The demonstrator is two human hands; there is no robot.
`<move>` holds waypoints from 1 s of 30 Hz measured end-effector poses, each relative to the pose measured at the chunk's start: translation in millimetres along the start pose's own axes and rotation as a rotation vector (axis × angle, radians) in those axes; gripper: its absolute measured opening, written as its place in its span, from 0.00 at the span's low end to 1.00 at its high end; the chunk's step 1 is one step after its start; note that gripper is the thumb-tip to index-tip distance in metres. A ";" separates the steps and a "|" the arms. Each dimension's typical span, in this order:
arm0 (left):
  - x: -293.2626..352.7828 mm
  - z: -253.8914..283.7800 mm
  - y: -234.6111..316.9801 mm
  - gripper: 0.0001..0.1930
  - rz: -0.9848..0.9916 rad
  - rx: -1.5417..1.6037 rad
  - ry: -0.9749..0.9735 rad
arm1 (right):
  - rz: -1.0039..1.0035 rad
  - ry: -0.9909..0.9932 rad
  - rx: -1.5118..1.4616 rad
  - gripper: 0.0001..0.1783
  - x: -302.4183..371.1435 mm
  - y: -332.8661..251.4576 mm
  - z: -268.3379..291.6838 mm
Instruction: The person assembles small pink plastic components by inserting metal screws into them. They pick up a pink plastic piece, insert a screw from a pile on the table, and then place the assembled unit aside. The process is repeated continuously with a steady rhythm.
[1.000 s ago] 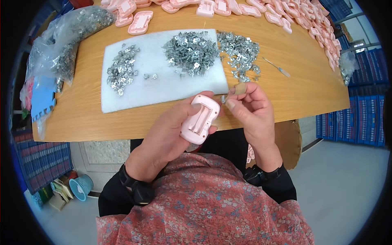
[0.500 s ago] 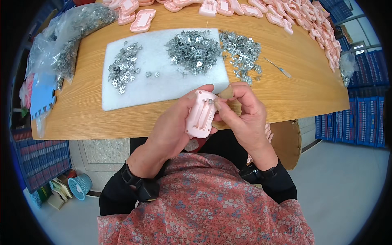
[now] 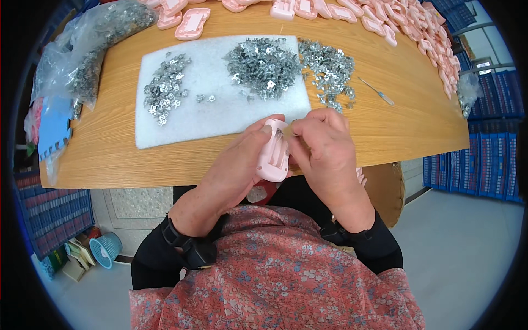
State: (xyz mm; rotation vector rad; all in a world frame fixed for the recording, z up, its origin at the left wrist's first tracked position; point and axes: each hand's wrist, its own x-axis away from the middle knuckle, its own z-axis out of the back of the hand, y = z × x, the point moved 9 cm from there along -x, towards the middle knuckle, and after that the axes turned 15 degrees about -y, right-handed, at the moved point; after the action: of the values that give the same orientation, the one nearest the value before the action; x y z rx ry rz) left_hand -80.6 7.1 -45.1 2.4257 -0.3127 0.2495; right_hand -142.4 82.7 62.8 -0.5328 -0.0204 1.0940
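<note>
Obscured: the left hand [image 3: 234, 159] covers the left flank and underside of the pink casing [image 3: 273, 157], and most of its fingers are out of sight beneath it. The right hand [image 3: 331, 147] covers part of the casing's upper right edge; its thumb and index fingertips are close together there, but whether they pinch anything cannot be told. A small metal piece [image 3: 279, 132] shows at the upper end of the recess, too small to make out in detail. The pink casings [image 3: 426, 36] along the top are partly cut off by the frame.

The casing is at the centre of the frame, tilted, held between the left thumb, laid on its upper left edge, and the fingers below. It is pale pink, glossy and rounded, with a long ribbed recess facing up. Above it lies a white foam sheet [image 3: 206, 121] bearing heaped metal clips [image 3: 264, 69].
</note>
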 end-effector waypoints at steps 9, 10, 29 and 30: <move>-1.1 -4.1 1.5 0.24 -0.025 0.008 -0.094 | -0.131 -0.044 -0.239 0.09 6.8 28.7 -1.7; -1.6 -3.4 0.9 0.24 -0.027 0.012 -0.094 | -0.174 -0.091 -0.284 0.10 6.5 29.6 -5.6; -1.3 -8.1 -0.8 0.25 0.009 -0.070 -0.113 | -0.376 -0.312 -0.886 0.10 16.7 50.7 -43.7; -1.0 -9.1 -1.5 0.26 0.019 -0.043 -0.107 | -0.392 -0.311 -0.962 0.11 18.0 51.7 -45.4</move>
State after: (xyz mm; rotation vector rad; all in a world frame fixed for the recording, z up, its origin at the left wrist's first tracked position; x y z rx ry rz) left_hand -82.0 14.2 -39.4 2.3991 -0.3850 0.1197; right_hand -164.9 97.7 -3.0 -1.1488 -0.9226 0.7166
